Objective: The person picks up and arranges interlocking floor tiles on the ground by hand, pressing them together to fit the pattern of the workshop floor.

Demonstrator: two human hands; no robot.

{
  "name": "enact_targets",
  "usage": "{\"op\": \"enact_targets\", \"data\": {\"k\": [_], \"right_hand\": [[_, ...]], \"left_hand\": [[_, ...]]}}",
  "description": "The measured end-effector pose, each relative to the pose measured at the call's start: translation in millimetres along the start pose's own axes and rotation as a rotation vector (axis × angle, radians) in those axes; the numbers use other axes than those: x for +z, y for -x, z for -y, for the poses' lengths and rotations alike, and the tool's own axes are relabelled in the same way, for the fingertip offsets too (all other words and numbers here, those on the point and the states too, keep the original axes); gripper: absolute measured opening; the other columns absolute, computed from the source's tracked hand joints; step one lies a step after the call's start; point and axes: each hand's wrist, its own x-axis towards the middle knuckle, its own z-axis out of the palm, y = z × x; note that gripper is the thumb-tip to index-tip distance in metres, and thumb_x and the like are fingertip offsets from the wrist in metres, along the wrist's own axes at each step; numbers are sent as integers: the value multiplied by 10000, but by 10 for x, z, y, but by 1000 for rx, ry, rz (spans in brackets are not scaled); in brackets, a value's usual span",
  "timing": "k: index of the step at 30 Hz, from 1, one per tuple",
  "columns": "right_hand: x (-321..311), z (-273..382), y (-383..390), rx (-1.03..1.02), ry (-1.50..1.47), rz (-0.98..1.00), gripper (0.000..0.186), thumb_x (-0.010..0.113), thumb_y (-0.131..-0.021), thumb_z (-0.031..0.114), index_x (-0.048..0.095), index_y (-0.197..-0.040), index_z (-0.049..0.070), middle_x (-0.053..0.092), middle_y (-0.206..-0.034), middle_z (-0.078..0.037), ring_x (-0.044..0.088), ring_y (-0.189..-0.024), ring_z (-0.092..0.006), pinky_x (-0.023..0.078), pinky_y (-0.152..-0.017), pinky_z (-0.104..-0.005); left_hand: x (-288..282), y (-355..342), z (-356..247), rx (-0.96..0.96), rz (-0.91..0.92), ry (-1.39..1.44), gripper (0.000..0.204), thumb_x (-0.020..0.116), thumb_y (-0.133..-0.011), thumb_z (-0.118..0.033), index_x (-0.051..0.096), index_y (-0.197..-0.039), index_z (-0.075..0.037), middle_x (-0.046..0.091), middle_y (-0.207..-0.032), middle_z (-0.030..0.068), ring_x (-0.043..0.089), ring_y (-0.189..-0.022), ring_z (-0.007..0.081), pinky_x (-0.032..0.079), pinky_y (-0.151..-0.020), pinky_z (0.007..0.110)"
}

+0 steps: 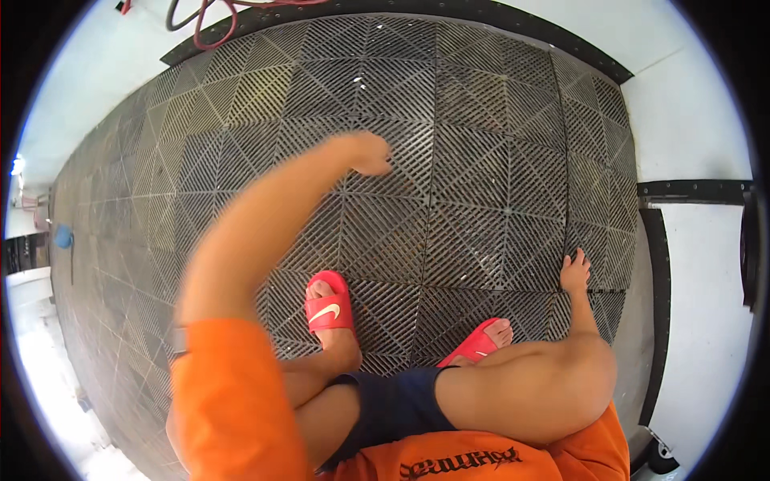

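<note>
My left hand [367, 152] is raised over the grey slatted floor tiles [469, 160] in front of me, slightly blurred, with its fingers curled; I cannot make out whether anything is inside them. My right hand [576, 271] rests low at the right on the tiles, beside my bent leg, its fingers apart and holding nothing visible. Below them are my feet in red slide sandals [329, 305], with my knees bent in a squat.
A red hose [210, 40] lies at the upper left. Black strips [585, 60] edge the tiles, with pale walls or panels [690, 112] at top and right. A small blue object [64, 236] is on the far left. Bright light comes from the left.
</note>
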Motion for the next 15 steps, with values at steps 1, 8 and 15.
{"op": "enact_targets", "data": {"k": [1, 8, 15], "right_hand": [[-184, 44, 11, 6, 9, -16, 598, 416, -1032, 437, 276, -1558, 189, 182, -1615, -220, 259, -1447, -451, 333, -1112, -600], [-1514, 480, -247, -378, 81, 126, 485, 613, -946, 333, 592, -1264, -33, 671, -1148, -234, 622, -1129, -350, 482, -965, -411], [-2200, 2351, 1026, -725, 201, -72, 364, 603, -970, 282, 594, -1176, -18, 694, -1062, -214, 669, -1010, -332, 512, -886, -398]], "left_hand": [[-220, 341, 255, -67, -22, -138, 465, 562, -933, -336, 639, -1227, 15, 676, -1173, 220, 641, -1096, 375, 504, -952, 480], [-288, 1658, 1763, -343, -363, 10, 439, 579, -948, -349, 636, -1290, -81, 650, -1275, 176, 601, -1207, 355, 475, -1022, 450], [1256, 1847, 3344, -650, 182, 213, 428, 561, -939, -370, 671, -1193, -44, 681, -1215, 173, 644, -1131, 370, 488, -1001, 479]]}}
